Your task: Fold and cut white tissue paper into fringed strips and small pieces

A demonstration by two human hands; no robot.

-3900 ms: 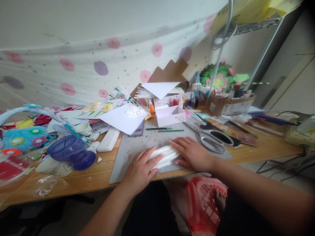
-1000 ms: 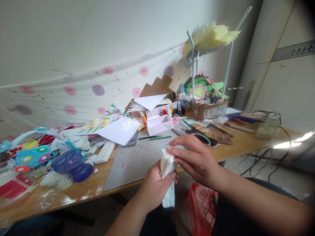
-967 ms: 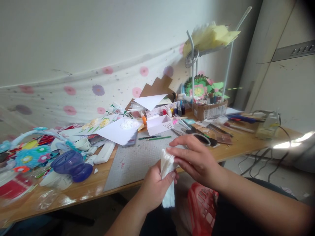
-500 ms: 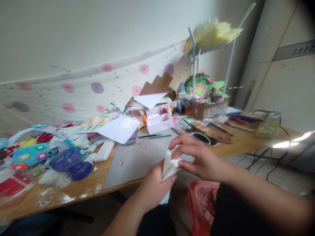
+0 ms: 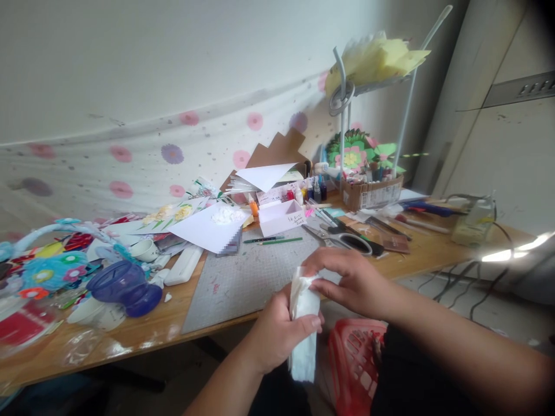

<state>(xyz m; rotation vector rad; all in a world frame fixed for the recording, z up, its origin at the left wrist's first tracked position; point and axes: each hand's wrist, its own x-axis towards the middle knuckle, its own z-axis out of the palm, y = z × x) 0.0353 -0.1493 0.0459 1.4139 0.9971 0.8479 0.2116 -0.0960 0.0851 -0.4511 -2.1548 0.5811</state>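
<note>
My left hand is closed around the middle of a pleated bundle of white tissue paper, which stands upright in front of the desk's near edge. Its lower end hangs below my fist. My right hand pinches the bundle's top edge with its fingertips. Both hands hover just over the front edge of the grey cutting mat.
The wooden desk is cluttered: a blue plastic vase and paper flowers at left, a white box, pencils, scissors, bottles, and a cardboard box behind. A red basket sits below by my lap.
The tissue bundle, earlier pressed flat on the mat under both hands, is now lifted and held upright. Over the last second my left fist slid down and my right fingers moved along its top.
</note>
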